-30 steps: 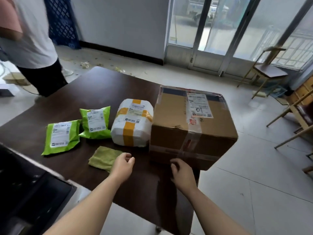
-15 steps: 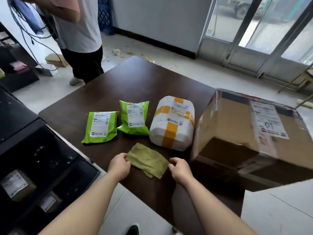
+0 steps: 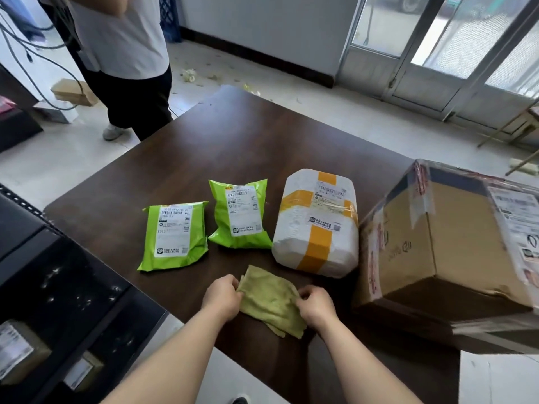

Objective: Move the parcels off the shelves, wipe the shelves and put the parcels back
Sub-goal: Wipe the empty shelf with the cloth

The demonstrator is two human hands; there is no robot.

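Both hands close on the cloth (image 3: pixel 269 300) at the near edge of the table (image 3: pixel 233 147).

A second ago the hands were by the cardboard box (image 3: pixel 431 243). Now the left hand (image 3: pixel 221 297) pinches the cloth's left edge and the right hand (image 3: pixel 316 306) its right edge, fingers curled onto the fabric. The two green mailers (image 3: pixel 175 237) and the white taped bundle (image 3: pixel 316 225) lie in a row beside the box, so unloading looks paused and wiping probably comes next (though the black shelving (image 3: pixel 58 287) at left seems to hold labelled parcels lower down).
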